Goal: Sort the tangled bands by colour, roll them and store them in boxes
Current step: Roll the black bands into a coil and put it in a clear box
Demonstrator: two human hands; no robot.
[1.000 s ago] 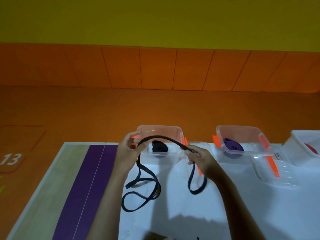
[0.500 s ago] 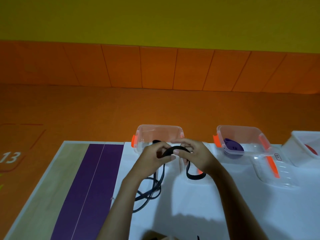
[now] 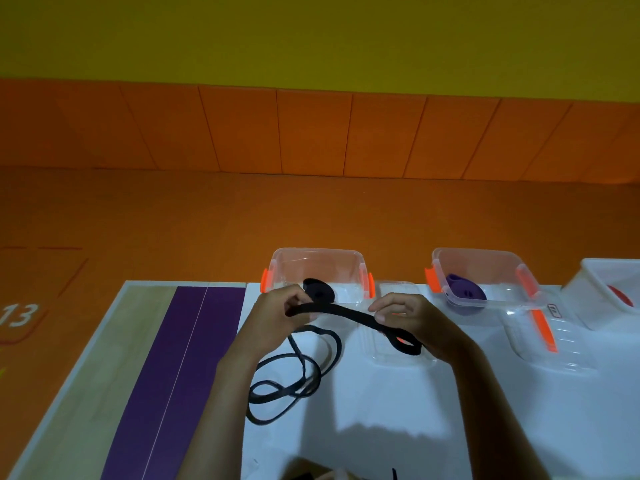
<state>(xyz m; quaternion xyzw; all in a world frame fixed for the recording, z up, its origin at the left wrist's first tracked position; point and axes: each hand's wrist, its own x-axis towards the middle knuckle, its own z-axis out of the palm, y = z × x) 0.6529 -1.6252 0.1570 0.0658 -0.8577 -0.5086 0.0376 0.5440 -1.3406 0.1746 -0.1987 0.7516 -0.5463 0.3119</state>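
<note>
Black band (image 3: pixel 341 311) — slack loops on the table (image 3: pixel 381 407) nearest, taut stretch gripped between left hand (image 3: pixel 277 322) and right hand (image 3: pixel 414 322) — best wound flat from the right end, slack fed untwisted, bound for the clear box (image 3: pixel 317 251) beyond.

Mostly plastic here, plus a couple of straps.

The black band (image 3: pixel 343 311) looks matt and flat, maybe woven elastic, maybe rubber, can't really tell from up here. The clear box (image 3: pixel 318 261) and the second clear box (image 3: pixel 478 261) are glossy see-through plastic with solid orange clips (image 3: pixel 265 280), and the loose lid (image 3: pixel 391 358) has the same shine. The rolled purple band (image 3: pixel 465 293) looks matt too. The table top (image 3: pixel 381 410) is smooth white, with a wood-grain strip (image 3: pixel 104 358) and a flat purple stripe (image 3: pixel 162 358).
</note>
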